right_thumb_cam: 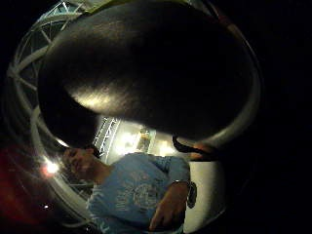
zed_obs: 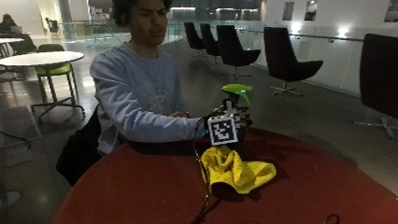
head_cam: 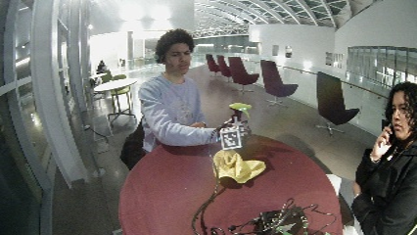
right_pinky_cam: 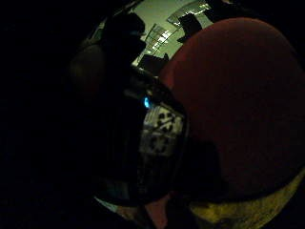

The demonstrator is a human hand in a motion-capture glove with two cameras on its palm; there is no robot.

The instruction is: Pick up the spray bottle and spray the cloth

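1. A person in a light blue sweatshirt sits at a round red table; the gloved right hand is raised above the tabletop, near the table's far edge and in front of the person's chest.

2. The hand's fingers are curled round the spray bottle and hold it upright, clear of the table; only the bottle's green head shows above the hand in the outside view, while the body is hidden behind the hand; which way the nozzle faces I cannot tell.

3. In the thumb-side palm view a dark, rounded surface fills most of the picture, close against the palm — probably the bottle's body, though that is not certain; below it the person's sweatshirt and bare left hand show, the left hand resting low by the body.

4. The yellow cloth lies crumpled in a heap on the table just below the raised hand and a little toward the camera; it is apart from the bottle; a corner of it also shows in the little-finger-side view, beside the red tabletop.

5. A dark cable trails from the hand across the table past the cloth — it runs toward the near edge.

6. Dark chairs stand on the floor behind the table.
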